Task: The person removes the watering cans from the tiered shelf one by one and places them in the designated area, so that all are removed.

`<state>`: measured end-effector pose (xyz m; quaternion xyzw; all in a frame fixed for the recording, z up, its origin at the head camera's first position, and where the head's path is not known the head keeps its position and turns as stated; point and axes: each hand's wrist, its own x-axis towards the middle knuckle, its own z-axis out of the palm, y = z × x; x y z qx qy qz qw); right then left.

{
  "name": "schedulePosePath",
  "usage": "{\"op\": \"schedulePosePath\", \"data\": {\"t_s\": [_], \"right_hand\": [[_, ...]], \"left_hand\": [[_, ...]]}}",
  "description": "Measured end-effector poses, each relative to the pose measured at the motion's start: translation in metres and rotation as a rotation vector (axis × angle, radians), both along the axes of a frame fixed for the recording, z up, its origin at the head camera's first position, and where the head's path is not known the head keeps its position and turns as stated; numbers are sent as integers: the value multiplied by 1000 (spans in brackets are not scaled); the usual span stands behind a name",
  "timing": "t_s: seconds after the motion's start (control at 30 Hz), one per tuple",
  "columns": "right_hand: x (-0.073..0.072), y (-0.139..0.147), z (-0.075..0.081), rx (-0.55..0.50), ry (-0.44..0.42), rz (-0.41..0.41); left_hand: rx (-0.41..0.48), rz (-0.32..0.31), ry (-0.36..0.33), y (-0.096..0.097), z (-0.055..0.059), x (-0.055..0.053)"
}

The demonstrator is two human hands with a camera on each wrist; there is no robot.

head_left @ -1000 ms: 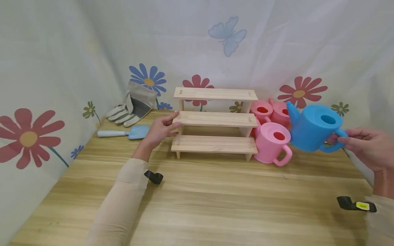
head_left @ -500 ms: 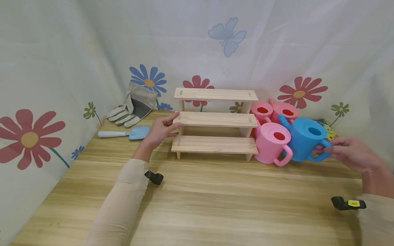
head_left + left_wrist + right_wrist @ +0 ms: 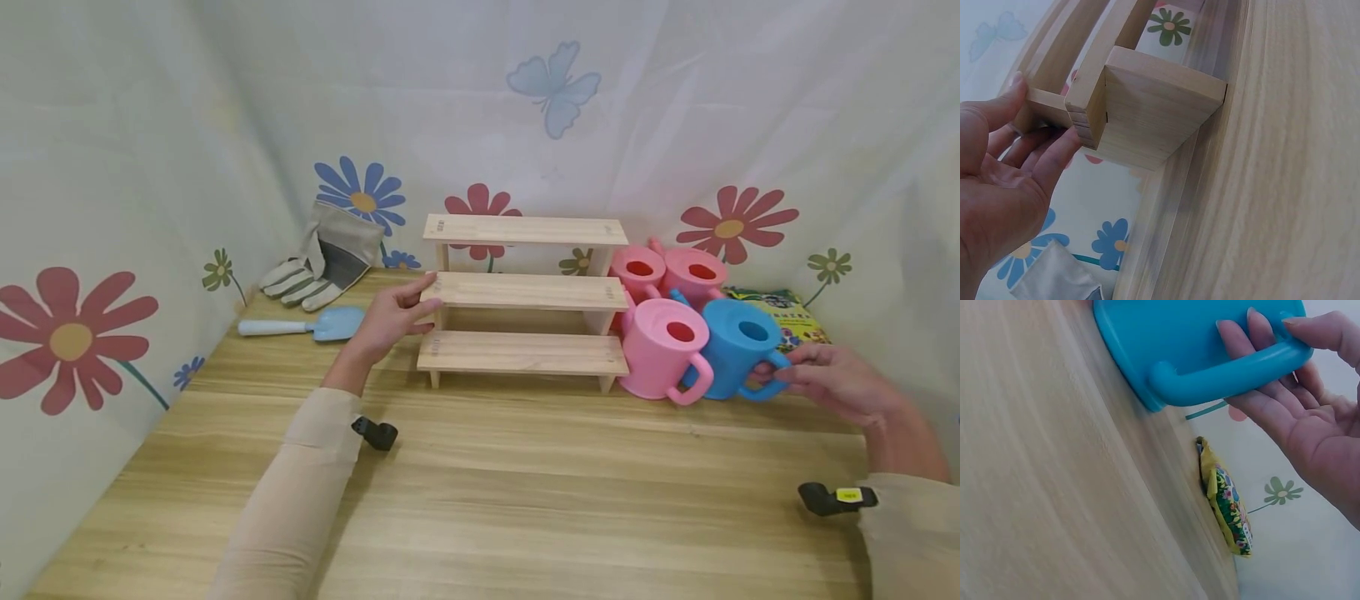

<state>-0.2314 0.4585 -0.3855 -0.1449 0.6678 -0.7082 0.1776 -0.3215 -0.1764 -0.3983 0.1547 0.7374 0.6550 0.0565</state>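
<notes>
A three-step wooden shelf stand (image 3: 525, 292) occupies the middle of the table's back. My left hand (image 3: 390, 325) pinches the left end of its middle step; in the left wrist view the thumb lies on one face of the board and fingers on the other. With its fingers through the handle, my right hand (image 3: 840, 379) holds a blue watering can (image 3: 738, 350). The can is upright at the table, right beside a light pink watering can (image 3: 663, 346). Its spout is mostly hidden behind that pink can. In the right wrist view the blue can's base (image 3: 1129, 375) is right at the tabletop.
Darker pink watering cans (image 3: 697, 271) stand behind, against the curtain. A yellow printed bag (image 3: 795, 317) lies at the back right. On the left are a pale blue trowel (image 3: 333, 323) and a work glove (image 3: 330, 254). Flower-printed curtain (image 3: 420, 100) surrounds the wooden table (image 3: 540, 492).
My right hand has brought the blue watering can down and left, up beside the pink one, uncovering the yellow bag behind. The left hand has stayed on the stand.
</notes>
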Motion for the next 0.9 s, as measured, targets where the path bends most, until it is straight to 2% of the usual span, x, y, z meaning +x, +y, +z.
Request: {"op": "schedulePosePath", "data": {"t_s": [0.07, 0.13, 0.33, 0.43, 0.5, 0.63, 0.7, 0.8, 0.9], "right_hand": [[0, -1, 0, 30, -2, -15], [1, -4, 1, 124, 7, -57], [5, -9, 11, 660, 87, -214], [6, -12, 21, 823, 122, -291], [9, -20, 30, 886, 151, -396], [16, -49, 49, 958, 262, -633], [18, -70, 60, 956, 323, -711], [17, -102, 72, 900, 435, -737], [11, -134, 80, 837, 522, -684]], "left_hand": [[-1, -2, -1, 0, 1, 0], [-2, -7, 0, 0, 1, 1], [-2, -12, 10, -1, 1, 2], [-1, -6, 8, -1, 1, 2], [-7, -5, 6, -1, 3, 3], [-61, -16, 25, -1, 8, 5], [-94, -28, 42, 0, 12, 6], [-157, -12, 74, 0, 19, 8], [-227, 36, 119, -1, 26, 11]]}}
